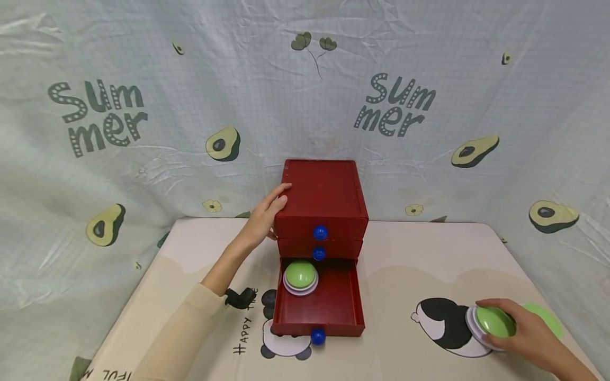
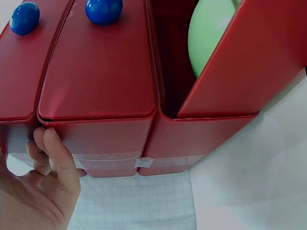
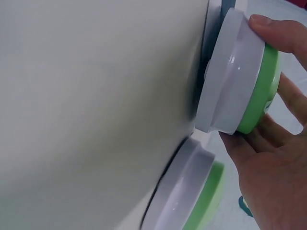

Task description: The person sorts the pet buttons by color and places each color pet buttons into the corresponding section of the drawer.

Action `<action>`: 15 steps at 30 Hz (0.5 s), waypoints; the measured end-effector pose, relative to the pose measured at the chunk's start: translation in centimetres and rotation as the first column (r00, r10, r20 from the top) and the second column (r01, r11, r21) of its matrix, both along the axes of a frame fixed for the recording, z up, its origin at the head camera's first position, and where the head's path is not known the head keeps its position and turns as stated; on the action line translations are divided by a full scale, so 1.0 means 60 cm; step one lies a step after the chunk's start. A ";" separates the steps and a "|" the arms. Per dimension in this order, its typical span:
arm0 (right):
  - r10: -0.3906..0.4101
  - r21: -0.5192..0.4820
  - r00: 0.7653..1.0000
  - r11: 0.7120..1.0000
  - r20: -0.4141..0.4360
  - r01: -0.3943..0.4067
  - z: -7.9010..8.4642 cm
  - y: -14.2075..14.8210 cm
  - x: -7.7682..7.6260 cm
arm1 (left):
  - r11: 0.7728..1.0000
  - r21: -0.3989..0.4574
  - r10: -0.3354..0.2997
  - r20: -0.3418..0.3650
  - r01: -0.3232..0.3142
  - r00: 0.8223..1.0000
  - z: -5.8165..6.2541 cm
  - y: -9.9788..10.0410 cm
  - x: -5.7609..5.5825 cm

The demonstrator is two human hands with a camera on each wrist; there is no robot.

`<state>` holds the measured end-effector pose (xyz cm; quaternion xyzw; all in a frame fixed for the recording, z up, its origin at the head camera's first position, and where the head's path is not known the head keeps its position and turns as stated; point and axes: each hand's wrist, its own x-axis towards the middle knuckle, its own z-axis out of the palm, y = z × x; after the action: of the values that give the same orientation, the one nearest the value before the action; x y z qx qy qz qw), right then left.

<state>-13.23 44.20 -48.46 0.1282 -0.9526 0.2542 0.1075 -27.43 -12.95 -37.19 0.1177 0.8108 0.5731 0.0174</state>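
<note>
My right hand [image 1: 529, 330] grips a round push button [image 1: 495, 321] with a green dome and white base, low over the table at right. The right wrist view shows thumb and fingers around it, and a second button [image 3: 184, 191] close by. My left hand [image 1: 260, 219] touches the left side of a small red drawer cabinet [image 1: 324, 188], fingertips by its top edge; in the left wrist view the fingers bend slightly against the side. The bottom drawer [image 1: 335, 304] stands pulled out, holding another green button [image 1: 301, 275] at its back left. Two upper drawers are closed.
The table [image 1: 391, 349] has a cover printed with pandas and lettering. Blue round knobs [image 1: 318, 336] stick out from the drawer fronts. Behind the cabinet hangs a pale curtain [image 1: 267, 95] with avocado prints. Clear tape [image 2: 112, 163] runs along the cabinet's side.
</note>
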 end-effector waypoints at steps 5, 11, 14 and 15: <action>0.035 0.015 0.999 0.999 -0.038 -0.035 0.011 -0.008 -0.016 | 1.000 0.007 0.006 0.004 -0.006 1.000 0.000 0.003 -0.002; 0.106 -0.015 0.991 0.994 -0.083 -0.107 0.026 -0.022 -0.032 | 1.000 0.008 0.012 0.004 -0.012 1.000 -0.001 0.005 -0.003; 0.105 -0.005 0.991 0.994 -0.082 -0.106 0.033 -0.031 -0.039 | 1.000 0.011 0.014 0.005 -0.014 1.000 -0.002 0.006 -0.004; 0.097 -0.002 0.992 0.995 -0.076 -0.098 0.035 -0.035 -0.042 | 1.000 0.011 0.015 0.005 -0.015 1.000 -0.002 0.007 -0.004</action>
<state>-15.76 42.12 -46.36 0.1838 -0.9397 0.2567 0.1313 -27.69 -12.55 -37.30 0.1104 0.8083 0.5781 0.0144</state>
